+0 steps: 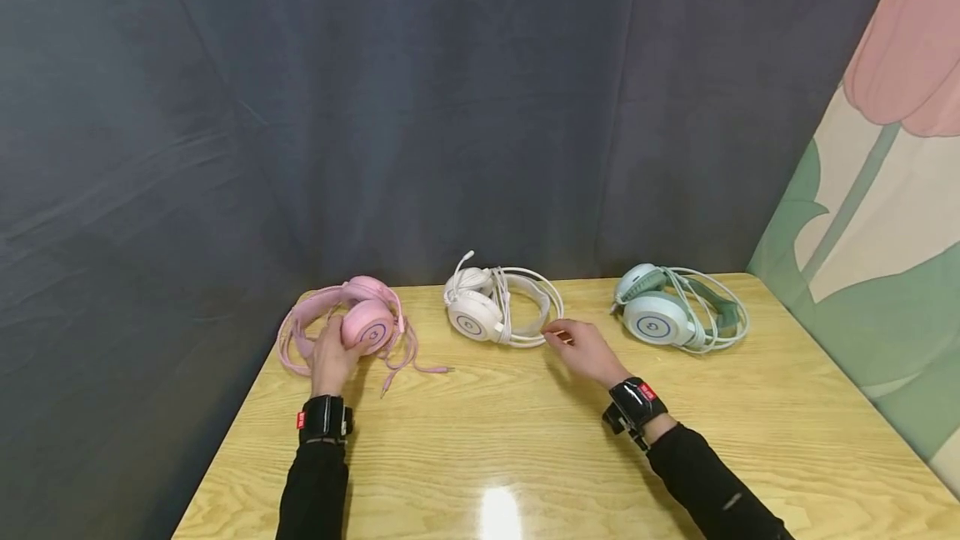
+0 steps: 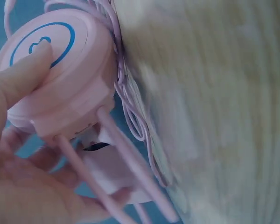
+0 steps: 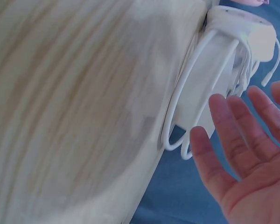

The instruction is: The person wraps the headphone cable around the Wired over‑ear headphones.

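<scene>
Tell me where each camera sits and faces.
Head: worn on the head, facing forward and down at the pink headset, white headset and green headset; left hand and right hand show.
Left wrist: worn there, facing the pink headset; left fingers show.
Right wrist: worn there, facing the table and white headset; right fingers show.
Head and left wrist share the pink headset.
</scene>
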Available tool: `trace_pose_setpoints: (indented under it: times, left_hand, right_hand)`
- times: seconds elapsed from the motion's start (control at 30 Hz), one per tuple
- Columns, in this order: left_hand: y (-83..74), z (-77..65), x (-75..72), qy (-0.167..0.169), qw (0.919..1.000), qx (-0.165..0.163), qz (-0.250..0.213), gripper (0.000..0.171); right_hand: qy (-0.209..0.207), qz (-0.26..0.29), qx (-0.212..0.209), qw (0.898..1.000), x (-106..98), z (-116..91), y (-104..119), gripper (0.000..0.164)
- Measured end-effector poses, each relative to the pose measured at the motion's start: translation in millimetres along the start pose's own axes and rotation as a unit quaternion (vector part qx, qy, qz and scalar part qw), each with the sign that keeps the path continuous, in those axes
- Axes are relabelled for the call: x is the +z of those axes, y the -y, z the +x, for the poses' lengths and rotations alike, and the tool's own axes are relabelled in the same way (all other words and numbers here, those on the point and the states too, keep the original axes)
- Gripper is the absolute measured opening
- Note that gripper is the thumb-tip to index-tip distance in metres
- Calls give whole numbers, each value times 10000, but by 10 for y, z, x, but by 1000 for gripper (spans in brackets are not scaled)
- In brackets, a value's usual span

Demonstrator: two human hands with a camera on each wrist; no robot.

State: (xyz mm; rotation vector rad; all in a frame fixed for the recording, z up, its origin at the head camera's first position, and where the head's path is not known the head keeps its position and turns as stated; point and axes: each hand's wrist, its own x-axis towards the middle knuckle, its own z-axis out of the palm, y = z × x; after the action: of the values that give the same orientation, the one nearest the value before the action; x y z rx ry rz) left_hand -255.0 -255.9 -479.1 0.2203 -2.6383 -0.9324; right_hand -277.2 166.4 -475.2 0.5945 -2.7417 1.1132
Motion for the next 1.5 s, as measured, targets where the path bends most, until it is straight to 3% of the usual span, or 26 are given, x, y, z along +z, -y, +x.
trace_pose_setpoints:
  times: [0.2,0.4,0.53,0.67,0.8,0.93,1.07,1.17,1.27,1.37,1.5]
  left_hand:
    - [-54,16,-108,-672,9936,896,147,50]
    - [-276,0,-306,-1165,9708,2097,98,51]
    - [-518,-67,-423,-1080,9517,2864,222,54]
    - [-773,-136,-434,-856,9284,3601,330,55]
    - [-985,-213,-351,-760,9047,4178,333,56]
    - [-1174,-315,-223,-505,8897,4520,404,58]
    - [-1323,-436,-61,-24,8797,4717,596,59]
    - [-1411,-521,69,300,8685,4896,719,55]
    - [-1472,-579,173,499,8584,5043,804,52]
    - [-1502,-599,243,419,8512,5146,943,50]
    - [-1489,-587,288,118,8531,5095,1119,51]
  right_hand:
    - [-137,110,-308,9994,90,56,132,19]
    - [-214,602,-570,9963,90,201,375,20]
    - [-145,1396,-371,9894,44,339,611,23]
    - [-35,2176,-104,9760,-41,503,883,31]
    - [95,2183,88,9758,-142,705,1080,49]
    - [494,2223,127,9736,-291,850,1182,71]
    - [543,1704,-83,9838,-438,934,1151,84]
    - [503,1093,-303,9923,-538,974,1106,86]
    - [755,606,-577,9936,-628,987,1092,82]
    - [959,14,-730,9927,-688,988,1089,70]
    - [997,-536,-677,9913,-726,976,1058,47]
